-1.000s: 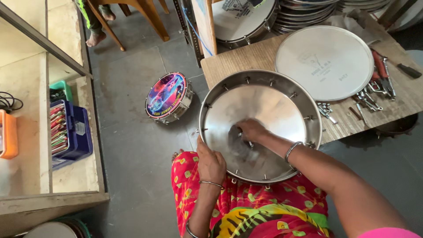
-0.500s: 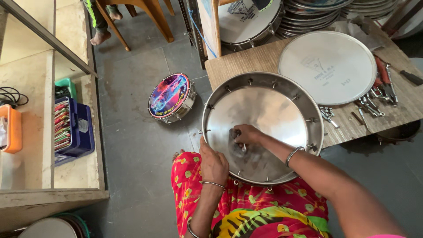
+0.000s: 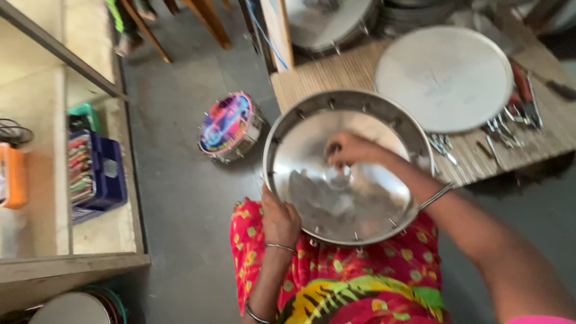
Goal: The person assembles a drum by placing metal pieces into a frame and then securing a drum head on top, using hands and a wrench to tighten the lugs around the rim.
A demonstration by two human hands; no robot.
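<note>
A shiny silver metal drum shell (image 3: 345,174) with a mirror-like inside that reflects grey shapes. Beneath it, clothing (image 3: 336,276) in bright red with small yellow and green patches, and bold bands of yellow, green and black lower down. Thin silver bangles (image 3: 281,246) circle the wrists. A pale grey-white round drumhead (image 3: 444,78) lies on a tan woven bench (image 3: 336,78). On the dark grey floor (image 3: 174,180), a small drum (image 3: 227,125) has a pink, blue and purple printed face. A dark blue crate (image 3: 99,174) holds multicoloured items, beside an orange box (image 3: 12,177).

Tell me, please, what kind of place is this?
Probably a small drum-making workshop: the hands work on a metal drum shell, a finished colourful drum lies on the floor, and hand tools lie on the wooden bench.
</note>
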